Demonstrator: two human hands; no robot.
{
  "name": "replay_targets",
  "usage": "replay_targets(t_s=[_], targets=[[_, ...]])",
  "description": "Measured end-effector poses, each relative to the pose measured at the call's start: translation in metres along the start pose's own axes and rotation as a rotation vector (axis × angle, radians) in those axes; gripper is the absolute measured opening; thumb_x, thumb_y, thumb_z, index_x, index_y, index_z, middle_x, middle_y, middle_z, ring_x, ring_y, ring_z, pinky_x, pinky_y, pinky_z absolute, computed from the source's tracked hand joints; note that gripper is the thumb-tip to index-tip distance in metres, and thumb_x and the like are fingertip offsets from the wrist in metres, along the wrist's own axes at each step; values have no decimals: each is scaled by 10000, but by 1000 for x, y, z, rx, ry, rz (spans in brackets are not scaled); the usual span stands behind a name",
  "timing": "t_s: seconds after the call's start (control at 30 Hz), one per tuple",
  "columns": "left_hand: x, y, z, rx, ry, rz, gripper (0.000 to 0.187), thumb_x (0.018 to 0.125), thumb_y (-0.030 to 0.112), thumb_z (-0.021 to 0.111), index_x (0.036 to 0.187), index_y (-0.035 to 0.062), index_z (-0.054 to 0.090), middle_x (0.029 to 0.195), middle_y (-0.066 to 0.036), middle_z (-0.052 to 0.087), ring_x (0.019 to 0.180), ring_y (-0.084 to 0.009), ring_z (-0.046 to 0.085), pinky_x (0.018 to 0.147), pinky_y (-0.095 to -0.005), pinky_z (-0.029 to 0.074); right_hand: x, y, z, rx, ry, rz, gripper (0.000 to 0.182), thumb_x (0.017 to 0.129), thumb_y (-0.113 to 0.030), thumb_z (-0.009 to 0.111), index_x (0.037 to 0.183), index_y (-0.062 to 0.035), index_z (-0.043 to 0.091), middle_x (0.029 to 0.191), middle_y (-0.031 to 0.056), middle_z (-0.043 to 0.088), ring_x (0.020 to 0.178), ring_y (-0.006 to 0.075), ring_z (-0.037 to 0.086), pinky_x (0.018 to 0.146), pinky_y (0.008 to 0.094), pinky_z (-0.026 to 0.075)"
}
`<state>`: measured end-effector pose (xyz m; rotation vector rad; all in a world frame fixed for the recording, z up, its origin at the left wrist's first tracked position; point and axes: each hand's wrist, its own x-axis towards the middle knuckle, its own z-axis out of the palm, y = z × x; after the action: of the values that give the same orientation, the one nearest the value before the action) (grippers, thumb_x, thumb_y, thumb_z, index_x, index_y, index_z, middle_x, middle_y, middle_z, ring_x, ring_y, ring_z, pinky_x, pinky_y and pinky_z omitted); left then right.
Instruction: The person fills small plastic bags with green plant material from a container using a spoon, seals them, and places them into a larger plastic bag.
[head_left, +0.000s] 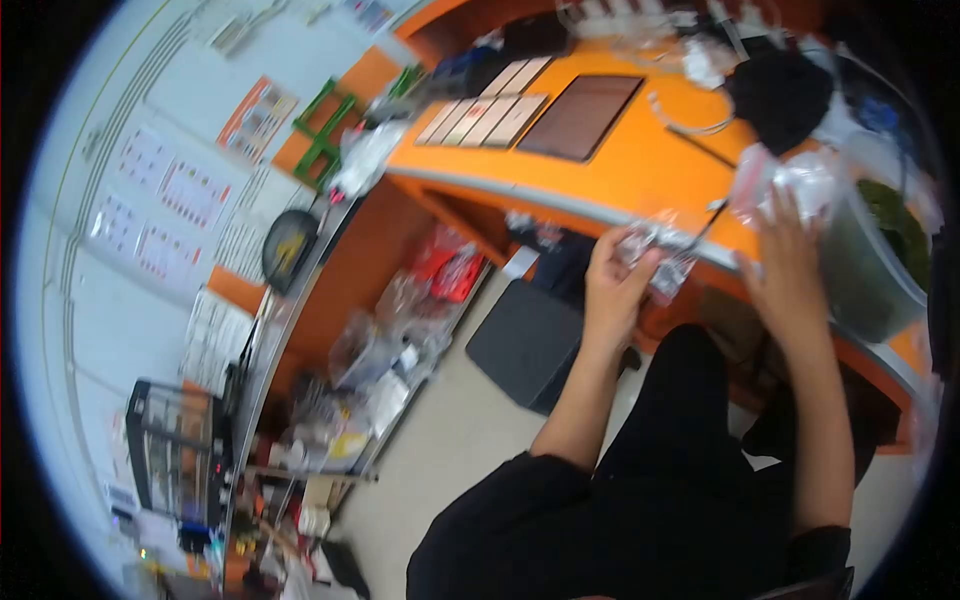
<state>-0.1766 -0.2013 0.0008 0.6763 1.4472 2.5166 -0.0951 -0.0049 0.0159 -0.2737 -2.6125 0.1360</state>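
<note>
Clear plastic packet point(674, 273), presumably pinched by its near side for control, projects from the left hand point(613, 288) beside the bench point(630, 175), while the right hand point(789, 262), fingers spread, lies nearest the plastic bag point(814, 180).

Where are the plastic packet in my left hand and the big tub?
Plastic packet point(674, 270): head view, on its crinkled part beside the thumb.
Tub point(862, 272): head view, on its outer side wall.
</note>
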Motion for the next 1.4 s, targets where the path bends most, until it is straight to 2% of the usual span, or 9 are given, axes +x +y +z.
replay_targets(t_s=[0.13, 0.2, 0.47, 0.53, 0.6, 0.9, 0.97, 1.07, 1.4], targets=[[-7, 7, 4, -13, 25, -119, 355, 862, 61, 644, 1165, 19, 464, 1057, -87, 578, 977, -139, 587, 860, -260, 486, -4, 12, 19, -217, 28, -39, 569, 910, -276, 524, 1417, -101, 333, 1518, 73, 236, 1413, 247, 187, 1131, 498, 147], [-9, -8, 7, -50, 24, 70, 392, 832, -1, 647, 1166, 29, 445, 965, -91, 601, 813, -154, 636, 646, -258, 546, -4, 13, 22, -221, 78, -91, 564, 905, -266, 524, 1411, -94, 341, 1494, 86, 291, 1403, 251, 215, 1126, 490, 170], [-24, 4, 17, 395, -7, 37, 473, 730, 71, 767, 1136, 46, 527, 992, -65, 592, 867, -126, 591, 718, -259, 505, 1, 6, 17, -95, 161, -241, 520, 839, -253, 591, 1322, -98, 475, 1422, 115, 406, 1336, 297, 346, 1055, 509, 290], [-30, -1, 18, 520, 7, 25, 376, 793, 187, 726, 1119, 70, 578, 968, -48, 590, 799, -96, 560, 663, -238, 486, 17, -10, -11, 285, -186, -27, 553, 814, -276, 585, 1271, 19, 482, 1369, 214, 429, 1288, 297, 401, 1076, 475, 283], [-27, -28, -5, 313, -94, -51, 412, 824, 200, 698, 1182, 58, 552, 980, -61, 612, 817, -101, 585, 688, -235, 495, 6, 1, 16, 17, 184, -306, 491, 863, -239, 536, 1274, 22, 476, 1375, 221, 417, 1312, 320, 361, 1075, 497, 274], [-44, -38, 10, 70, -153, -23, 606, 731, -33, 722, 1250, 20, 414, 1119, -139, 581, 985, -174, 601, 824, -270, 510, -1, -5, -8, -127, 33, -420, 585, 875, -292, 555, 1367, -22, 389, 1439, 244, 309, 1362, 363, 265, 1085, 495, 255], [-46, -34, 3, 38, -148, -70, 655, 697, -58, 746, 1243, 36, 398, 1149, -145, 550, 1005, -164, 586, 812, -263, 511, -13, -12, 4, 28, 212, -405, 421, 768, -194, 658, 1171, -128, 555, 1292, 90, 506, 1298, 302, 392, 1016, 527, 344], [-40, -35, 15, 48, -126, -118, 640, 682, -8, 789, 1186, 60, 400, 852, -62, 592, 785, -121, 598, 709, -237, 514, -7, 11, 2, 87, 315, -407, 382, 786, -190, 635, 1152, -105, 566, 1198, 117, 555, 1240, 302, 457, 999, 519, 367], [-43, -19, 30, 52, -291, -233, 646, 697, -60, 755, 1202, 68, 374, 773, -57, 580, 744, -101, 575, 656, -225, 480, -57, -5, -47, 997, -35, -89, 432, 809, -9, 595, 1223, -64, 484, 997, 128, 588, 973, 257, 598, 833, 324, 472]])
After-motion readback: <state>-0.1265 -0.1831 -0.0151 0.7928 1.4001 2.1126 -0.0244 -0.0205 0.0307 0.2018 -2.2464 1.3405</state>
